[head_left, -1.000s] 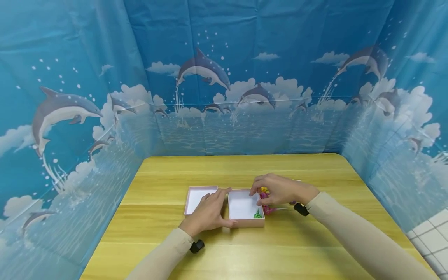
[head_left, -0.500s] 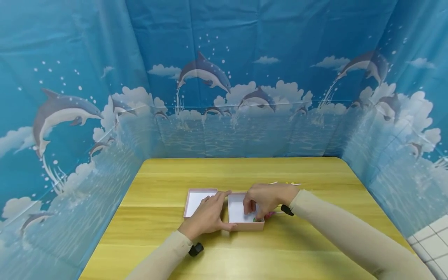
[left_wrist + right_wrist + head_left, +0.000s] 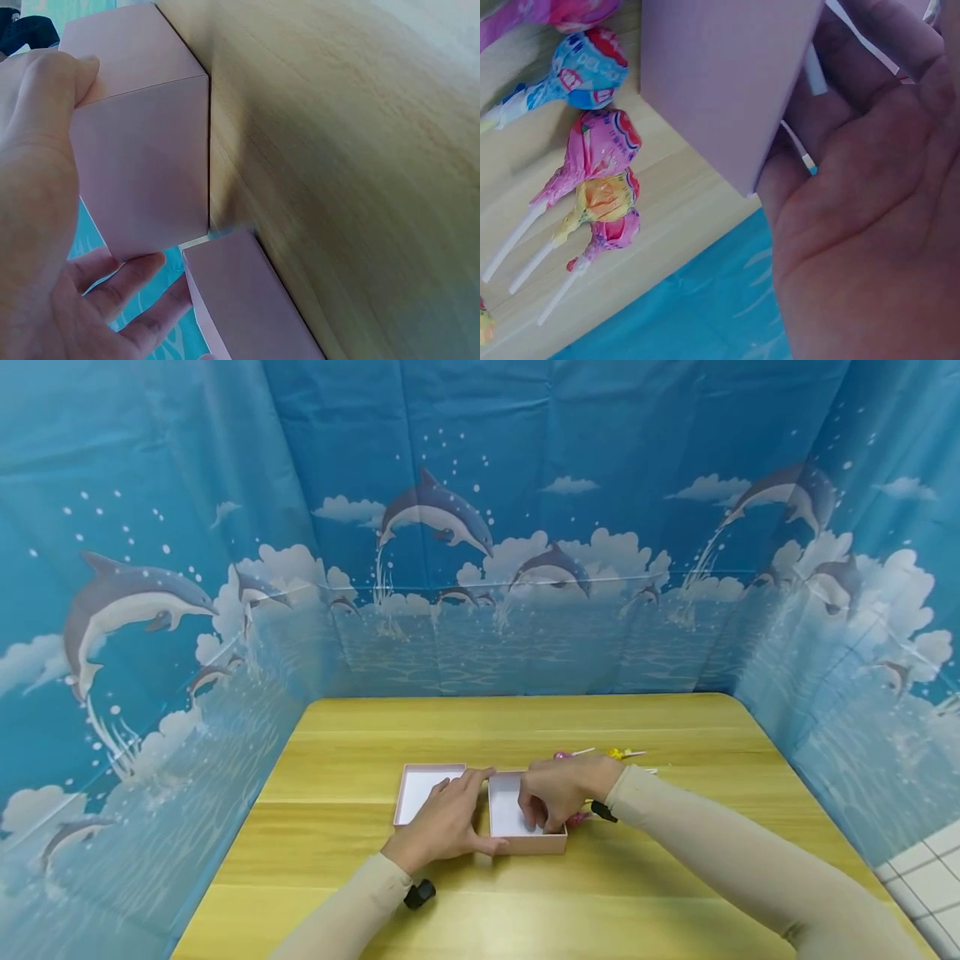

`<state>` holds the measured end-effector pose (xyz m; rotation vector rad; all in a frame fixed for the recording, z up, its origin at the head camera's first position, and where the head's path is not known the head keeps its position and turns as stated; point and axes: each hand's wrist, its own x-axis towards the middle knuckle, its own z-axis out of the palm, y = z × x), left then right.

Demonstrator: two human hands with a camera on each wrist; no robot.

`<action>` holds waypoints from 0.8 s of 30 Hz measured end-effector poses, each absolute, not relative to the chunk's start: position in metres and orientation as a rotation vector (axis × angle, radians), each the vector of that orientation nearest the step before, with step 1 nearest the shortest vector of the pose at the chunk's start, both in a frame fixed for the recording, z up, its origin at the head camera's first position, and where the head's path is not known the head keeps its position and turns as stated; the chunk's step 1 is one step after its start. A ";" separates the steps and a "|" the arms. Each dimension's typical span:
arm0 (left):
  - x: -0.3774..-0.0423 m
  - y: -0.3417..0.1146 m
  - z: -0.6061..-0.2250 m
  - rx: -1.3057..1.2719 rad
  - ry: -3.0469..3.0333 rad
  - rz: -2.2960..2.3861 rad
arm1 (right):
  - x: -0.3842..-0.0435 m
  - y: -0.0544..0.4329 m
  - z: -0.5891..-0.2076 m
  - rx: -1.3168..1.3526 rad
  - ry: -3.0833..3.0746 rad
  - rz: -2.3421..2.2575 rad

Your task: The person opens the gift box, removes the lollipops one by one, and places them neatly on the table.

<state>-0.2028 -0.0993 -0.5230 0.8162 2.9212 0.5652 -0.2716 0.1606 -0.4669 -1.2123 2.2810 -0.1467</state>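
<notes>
My left hand [image 3: 442,822] grips the left side of a shallow pink box [image 3: 528,845] with a white inside, its thumb on the near wall and fingers at the far corner. In the left wrist view, the thumb presses the pink wall [image 3: 146,161]. My right hand [image 3: 562,785] reaches down into the box's right part, fingers curled. A white lollipop stick [image 3: 815,71] shows between those fingers in the right wrist view; the candy end is hidden. Left of the box lies its matching lid [image 3: 420,789], inside up, partly behind my left hand.
Right of the box, several wrapped lollipops lie on the wooden table [image 3: 637,893], among them a blue one [image 3: 592,71], a pink one [image 3: 600,146] and a yellow one [image 3: 617,753]. Dolphin-printed curtains [image 3: 480,643] stand behind the table and at its sides.
My right hand has moved from above the box's right edge down into the box, covering the spot where a green lollipop showed. The left hand keeps its grip on the box.
</notes>
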 end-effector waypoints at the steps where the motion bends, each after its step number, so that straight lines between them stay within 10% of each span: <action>1: -0.203 -0.099 -0.523 0.818 2.923 0.560 | -0.272 0.161 -0.467 -1.211 2.282 -0.149; 24: -0.203 -0.099 -0.522 0.822 2.919 0.585 | -0.273 0.168 -0.462 -1.232 2.352 -0.330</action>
